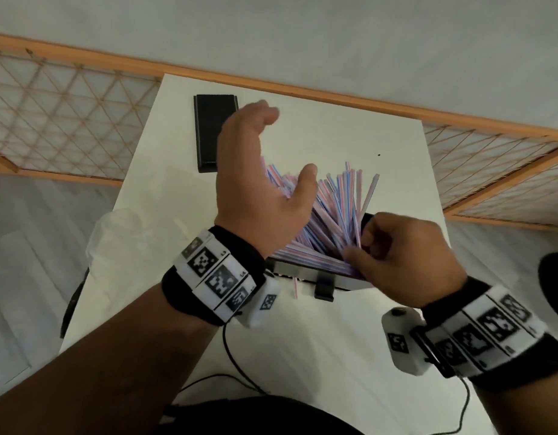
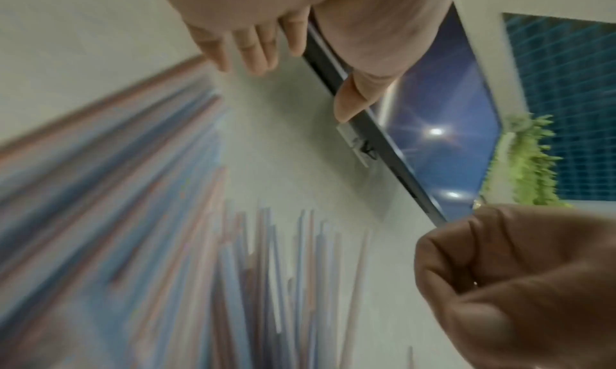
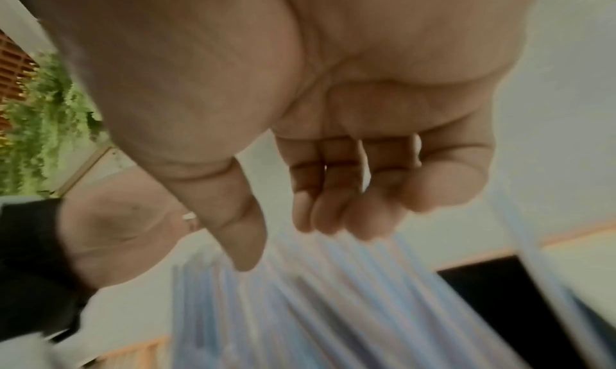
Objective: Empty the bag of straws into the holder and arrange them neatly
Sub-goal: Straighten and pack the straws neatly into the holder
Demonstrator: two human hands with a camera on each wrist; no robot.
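A thick bunch of pink and blue striped straws [image 1: 331, 208] stands fanned out in the dark holder [image 1: 305, 273] at the middle of the white table. My left hand [image 1: 258, 171] is open, palm against the left side of the bunch, thumb over the straw tips. My right hand [image 1: 406, 255] is at the bunch's right side by the holder's edge. Its fingers [image 3: 333, 203] are half curled with the tips at the straws [image 3: 333, 295]; nothing lies in the palm. The left wrist view shows blurred straws [image 2: 260, 282] rising beside my right hand [image 2: 516, 282].
A black flat lid [image 1: 214, 136] lies at the far left of the table [image 1: 397, 146]. The crumpled clear bag [image 1: 114, 233] lies at the table's left edge. One straw [image 1: 295, 287] hangs at the holder's front beside a black clip [image 1: 324, 288]. Cables trail near me.
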